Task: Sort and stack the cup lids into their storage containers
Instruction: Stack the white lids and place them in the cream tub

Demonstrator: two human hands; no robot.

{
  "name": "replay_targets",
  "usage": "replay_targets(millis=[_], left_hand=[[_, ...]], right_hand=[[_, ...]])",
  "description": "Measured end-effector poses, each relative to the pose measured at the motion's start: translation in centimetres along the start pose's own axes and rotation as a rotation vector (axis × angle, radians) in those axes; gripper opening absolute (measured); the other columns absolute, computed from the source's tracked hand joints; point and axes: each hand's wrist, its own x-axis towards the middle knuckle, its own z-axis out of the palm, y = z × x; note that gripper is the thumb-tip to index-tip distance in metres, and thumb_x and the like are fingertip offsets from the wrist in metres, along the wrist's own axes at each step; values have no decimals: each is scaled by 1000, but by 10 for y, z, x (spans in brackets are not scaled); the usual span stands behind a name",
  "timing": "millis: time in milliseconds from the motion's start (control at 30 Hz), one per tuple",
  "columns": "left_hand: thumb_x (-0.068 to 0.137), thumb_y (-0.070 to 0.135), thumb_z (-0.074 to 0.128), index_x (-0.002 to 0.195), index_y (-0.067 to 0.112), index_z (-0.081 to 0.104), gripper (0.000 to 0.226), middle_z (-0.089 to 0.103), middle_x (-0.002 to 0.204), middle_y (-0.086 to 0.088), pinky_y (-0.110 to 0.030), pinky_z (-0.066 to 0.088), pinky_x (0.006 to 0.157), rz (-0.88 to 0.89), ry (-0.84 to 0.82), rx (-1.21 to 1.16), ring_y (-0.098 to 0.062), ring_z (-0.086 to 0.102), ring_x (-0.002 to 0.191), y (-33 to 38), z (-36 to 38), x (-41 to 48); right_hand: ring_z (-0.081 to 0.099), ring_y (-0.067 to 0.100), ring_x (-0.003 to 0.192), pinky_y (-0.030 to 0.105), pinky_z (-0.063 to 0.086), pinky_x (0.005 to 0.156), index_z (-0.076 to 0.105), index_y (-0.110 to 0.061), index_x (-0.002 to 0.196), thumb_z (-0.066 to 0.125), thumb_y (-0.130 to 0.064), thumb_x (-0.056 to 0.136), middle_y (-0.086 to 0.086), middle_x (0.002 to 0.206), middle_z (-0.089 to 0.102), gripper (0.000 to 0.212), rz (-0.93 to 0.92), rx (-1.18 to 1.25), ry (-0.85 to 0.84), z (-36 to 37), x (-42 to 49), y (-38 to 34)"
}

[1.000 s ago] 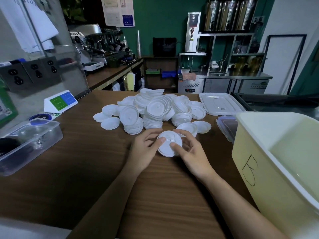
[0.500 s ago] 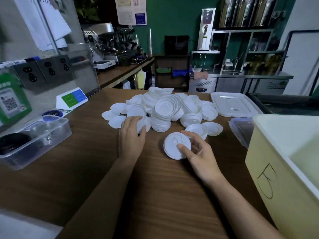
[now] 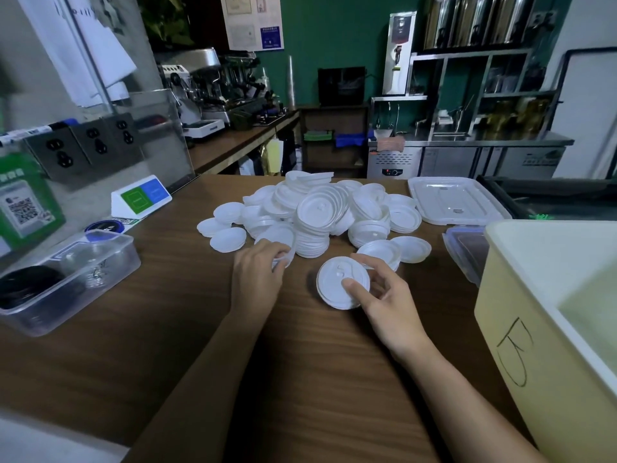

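**Left hand has left the held lids and gone to the pile**

The left hand [image 3: 258,274], which shared the held lids [image 3: 340,282] a second ago, now curls its fingers round the near edge of a short stack [image 3: 282,238] at the near-left of the lid pile [image 3: 320,212]. The right hand [image 3: 387,297] keeps the held lids alone, pinched with the thumb on top and the fingers behind, low over the wooden counter [image 3: 300,362]. The yellow bin [image 3: 521,329] stands to the right, apart.

green back wall [image 3: 340,45], wooden counter [image 3: 300,379], espresso machine [image 3: 200,78], steel shelving [image 3: 484,75]
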Motion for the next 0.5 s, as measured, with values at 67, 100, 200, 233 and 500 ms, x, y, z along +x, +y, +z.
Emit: replay_targets(millis=[67, 100, 200, 233, 500], left_hand=[[79, 2, 84, 93, 11, 76, 18, 71, 87, 1, -49, 56, 77, -4, -15, -60, -19, 66, 78, 6, -5, -4], [78, 5, 86, 91, 11, 76, 18, 69, 85, 3, -46, 56, 77, -21, -26, -98, -16, 65, 77, 11, -8, -6], [77, 13, 90, 87, 11, 75, 19, 66, 82, 6, -26, 50, 71, -55, -37, -207, -9, 60, 75, 24, -14, -12], [77, 14, 90, 87, 11, 74, 19, 66, 81, 6, -21, 48, 70, -61, -26, -241, -9, 59, 74, 29, -15, -14], [91, 15, 77, 106, 12, 74, 16, 67, 99, 6, -18, 52, 78, -53, 60, -327, -3, 63, 88, 41, -21, -15]], right_hand=[[68, 11, 119, 46, 52, 110, 69, -29, 125, 77, -11, 93, -8, 124, 74, 37, -3, 0, 7, 0, -1, -1], [68, 12, 119, 47, 52, 109, 69, -30, 125, 77, -11, 93, -7, 123, 74, 38, -8, -1, 13, 0, -2, -2], [69, 13, 115, 49, 55, 105, 67, -41, 121, 78, -17, 93, -12, 116, 75, 38, -29, -43, 56, 0, -1, -3], [70, 15, 111, 51, 56, 102, 67, -44, 118, 78, -18, 92, -13, 112, 75, 38, -33, -52, 73, -1, -1, -3], [69, 10, 102, 45, 56, 100, 66, -42, 112, 78, -17, 92, -18, 107, 73, 34, -40, -66, 143, -3, 3, 1]])
